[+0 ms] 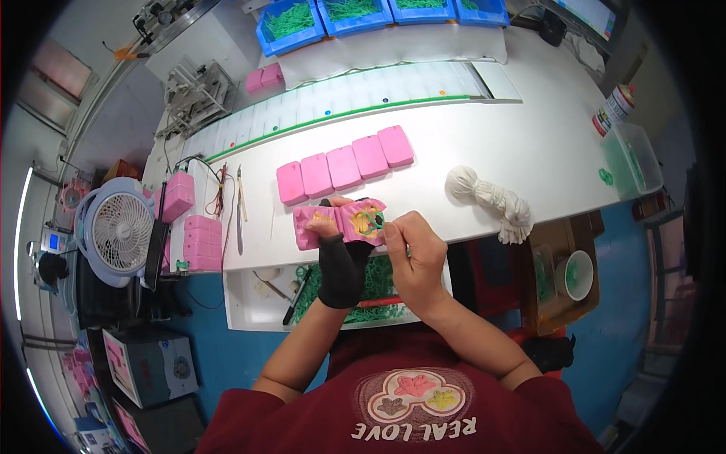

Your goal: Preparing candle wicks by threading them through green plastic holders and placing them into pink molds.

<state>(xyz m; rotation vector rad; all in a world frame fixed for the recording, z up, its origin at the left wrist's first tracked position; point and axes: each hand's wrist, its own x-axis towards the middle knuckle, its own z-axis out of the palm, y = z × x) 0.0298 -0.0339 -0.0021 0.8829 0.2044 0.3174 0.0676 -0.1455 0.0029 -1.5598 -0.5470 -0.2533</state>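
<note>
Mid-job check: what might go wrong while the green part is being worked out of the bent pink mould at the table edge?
1. The left hand and right hand hold the pink mould bent right at the table edge; a slip may drop it into the tray below.
2. The thin green part might tear if pulled hard.
3. The row of moulds sits close behind; a jerk might knock it.

Gloved left hand (342, 261) hides pink mould's (344, 221) middle.

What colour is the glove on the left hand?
Black, fingerless glove on the left hand, seen best in the head view.
</note>
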